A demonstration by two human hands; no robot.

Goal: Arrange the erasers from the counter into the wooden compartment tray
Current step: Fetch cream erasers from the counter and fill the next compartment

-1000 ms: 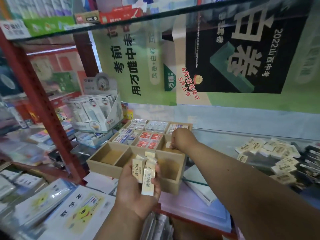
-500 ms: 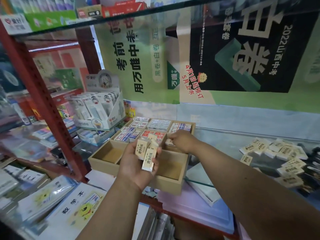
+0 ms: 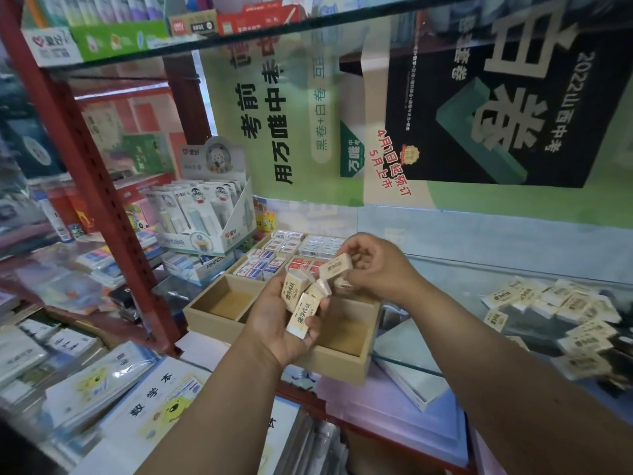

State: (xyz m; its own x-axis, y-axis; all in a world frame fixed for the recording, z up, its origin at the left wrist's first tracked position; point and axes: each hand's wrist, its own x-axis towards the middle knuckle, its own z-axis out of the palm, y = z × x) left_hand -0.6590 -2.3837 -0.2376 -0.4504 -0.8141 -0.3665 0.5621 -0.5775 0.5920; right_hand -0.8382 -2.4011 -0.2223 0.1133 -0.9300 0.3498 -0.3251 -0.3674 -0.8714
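My left hand (image 3: 274,323) holds a bunch of cream-wrapped erasers (image 3: 301,303) above the wooden compartment tray (image 3: 342,361). My right hand (image 3: 376,265) pinches one cream eraser (image 3: 335,267) right beside that bunch, over the tray's middle. The tray's far compartments are full of red, blue and grey wrapped erasers (image 3: 274,265). Its near compartments show bare wooden bottoms. A loose pile of cream erasers (image 3: 555,303) lies on the glass counter at the right.
A red metal shelf post (image 3: 102,207) rises left of the tray. A white display box of carded items (image 3: 212,217) stands behind the tray on the left. Booklets (image 3: 113,382) lie at lower left. A glass shelf (image 3: 308,25) runs overhead.
My right hand left the tray's right middle compartment, came to the bunch and now pinches one eraser. My left hand rose with the bunch toward the tray's middle.
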